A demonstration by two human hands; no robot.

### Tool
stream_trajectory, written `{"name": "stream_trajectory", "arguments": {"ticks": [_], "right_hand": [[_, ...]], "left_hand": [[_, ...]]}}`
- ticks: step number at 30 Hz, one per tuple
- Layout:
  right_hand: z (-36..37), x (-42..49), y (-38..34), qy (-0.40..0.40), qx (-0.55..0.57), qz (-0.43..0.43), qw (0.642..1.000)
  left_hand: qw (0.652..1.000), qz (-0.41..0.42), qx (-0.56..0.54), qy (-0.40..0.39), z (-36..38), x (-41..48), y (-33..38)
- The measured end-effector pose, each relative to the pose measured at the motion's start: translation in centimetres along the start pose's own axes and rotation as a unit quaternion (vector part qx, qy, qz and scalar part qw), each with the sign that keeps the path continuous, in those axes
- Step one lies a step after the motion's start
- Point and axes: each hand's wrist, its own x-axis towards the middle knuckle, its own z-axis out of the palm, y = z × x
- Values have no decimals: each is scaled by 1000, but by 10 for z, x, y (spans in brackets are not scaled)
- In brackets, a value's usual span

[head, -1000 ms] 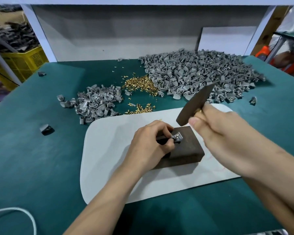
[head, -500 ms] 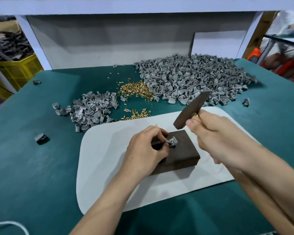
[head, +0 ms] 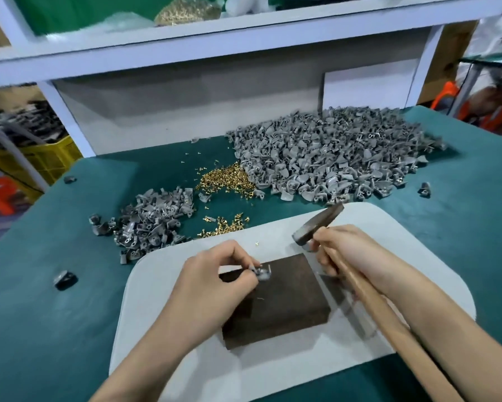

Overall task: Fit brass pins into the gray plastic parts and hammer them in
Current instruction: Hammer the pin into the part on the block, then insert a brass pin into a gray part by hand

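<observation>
Yellow crate: stands off the table at far left; what lies in and behind it is dark, blurred and cannot be made out.
Shelf: above the bench, with a clear bag of brass-coloured pieces on it.
Green table top: bears a large heap of gray plastic parts at the back right, a smaller heap at left, and loose brass pins between them.
White mat: lies near the front edge with a dark block on it.
Gray plastic part: small, pale gray, with a thin prong sticking up; it sits at the block's far left corner.
Left hand: fingertips and thumb pinch the part against the block.
Right hand: fingers are wrapped round the wooden handle just below the head.
Hammer: dark metal head raised above the mat, up and to the right of the part, not touching it.
</observation>
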Motion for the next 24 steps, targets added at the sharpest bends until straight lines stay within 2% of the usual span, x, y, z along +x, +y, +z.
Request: {"name": "stream_trajectory", "arguments": {"ticks": [5, 7, 9, 11, 13, 14, 16, 18, 19, 24], "right_hand": [[11, 4, 9, 74, -65, -35, 995], [11, 4, 11, 118, -146, -67, 980], [12, 0, 12, 166, -240, -101, 951], [9, -3, 13, 219, -345, -135, 903], [1, -3, 11, 265, -427, -150, 852], [-5, -2, 10, 278, -436, -151, 842], [-13, 3, 9, 289, -432, -147, 841], [-13, 7, 11, 292, -428, -146, 843], [-12, 9, 12, 292, -426, -148, 843], [-12, 10, 15, 291, -419, -144, 848]], "left_hand": [[1000, 4, -18, 10, 9, 83, 52], [1000, 7, -15, 4, 22, 129, 63], [996, -12, 90, -2, 26, 169, 55], [978, -40, 203, 7, 11, 192, 29], [948, -80, 307, 28, -19, 196, -10], [928, -111, 356, 31, -35, 194, -30], [877, -170, 450, 0, -59, 181, -62], [836, -178, 519, -16, -71, 164, -81], [830, -167, 533, -1, -73, 157, -87], [841, -142, 517, 73, -75, 143, -95]]}}
